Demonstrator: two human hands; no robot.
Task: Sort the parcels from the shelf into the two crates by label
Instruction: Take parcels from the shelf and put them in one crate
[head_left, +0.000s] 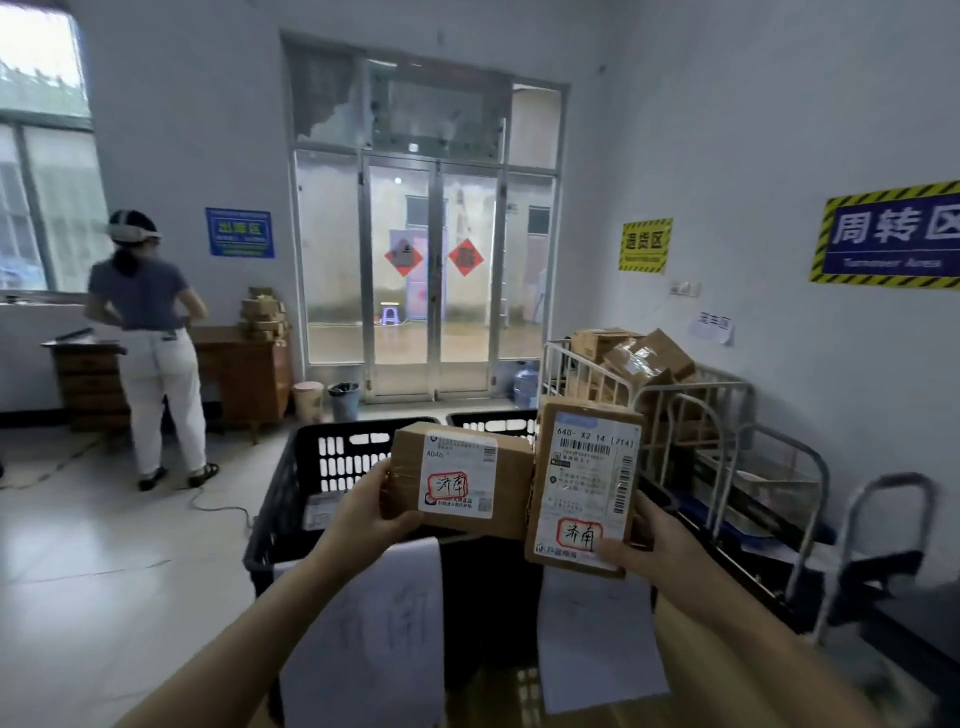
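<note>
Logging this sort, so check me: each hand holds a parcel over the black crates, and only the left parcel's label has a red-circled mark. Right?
Not quite. The head view shows a red-circled mark on both labels: the left parcel in the left hand and the right parcel in the right hand. Both are held over the black crates.

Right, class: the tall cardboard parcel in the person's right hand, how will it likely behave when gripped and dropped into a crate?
The tall parcel probably stays stiff: its cardboard faces look flat. It seems light for its size, since the right hand holds it upright by one lower corner. Its smooth label may be slightly slippery.
</note>
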